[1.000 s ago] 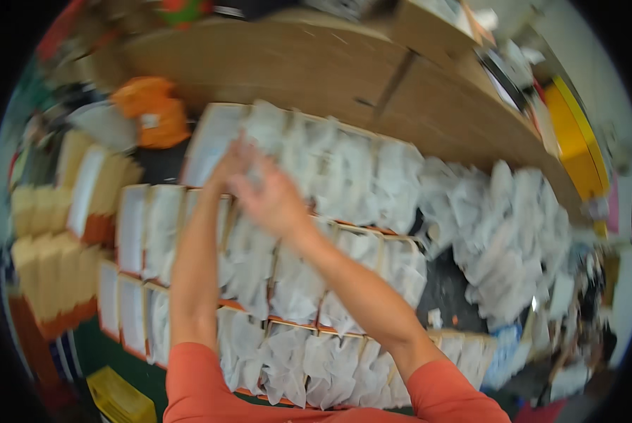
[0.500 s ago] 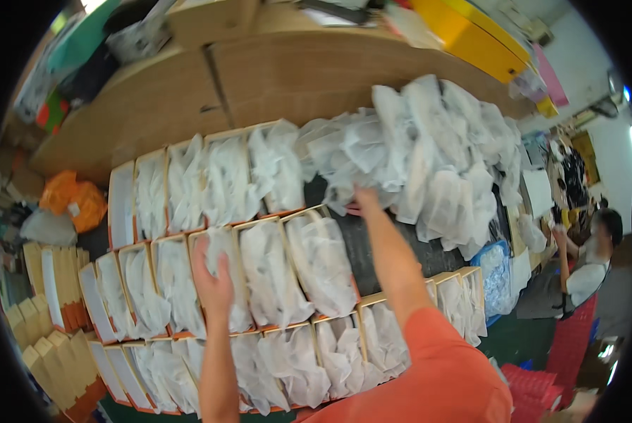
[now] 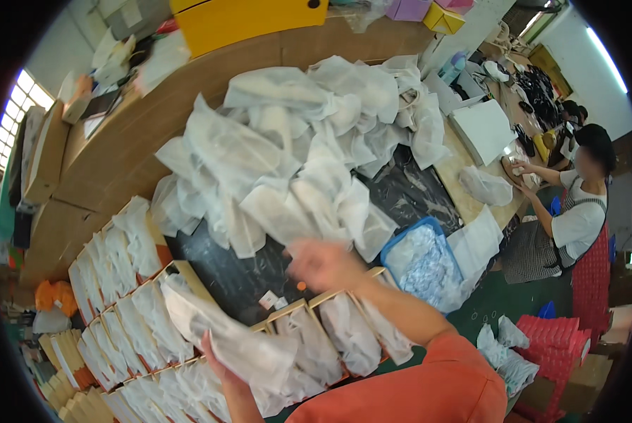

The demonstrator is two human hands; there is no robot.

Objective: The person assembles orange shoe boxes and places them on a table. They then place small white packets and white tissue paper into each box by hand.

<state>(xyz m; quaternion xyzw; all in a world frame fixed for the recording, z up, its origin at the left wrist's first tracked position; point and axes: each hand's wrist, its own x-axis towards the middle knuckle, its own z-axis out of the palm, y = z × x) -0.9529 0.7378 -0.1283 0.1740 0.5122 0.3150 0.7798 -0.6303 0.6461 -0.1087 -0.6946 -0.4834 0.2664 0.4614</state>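
Observation:
My left hand (image 3: 224,370) is closed on a white translucent bag (image 3: 235,338) with something long inside; the bag lies tilted over the open boxes. My right hand (image 3: 323,264), smeared by motion, is over the dark tabletop (image 3: 221,264), at the near edge of a big heap of similar white bags (image 3: 280,155). Whether its fingers hold anything cannot be made out. Rows of open boxes (image 3: 298,310) filled with white bags stand near me and to the left. A small white piece (image 3: 268,299) and an orange dot (image 3: 302,286) lie on the dark surface.
A blue tray (image 3: 388,262) of crumpled clear plastic stands right of the boxes. Beyond it, a person (image 3: 577,211) works at a wooden table (image 3: 464,183) bearing a white box (image 3: 481,130). A brown partition (image 3: 111,162) with a yellow box (image 3: 249,25) above it borders the heap.
The view has swung right, bringing the heap to the centre. My left hand, earlier over a filled box, now grips a white bag. My right hand has come away from the heap's edge.

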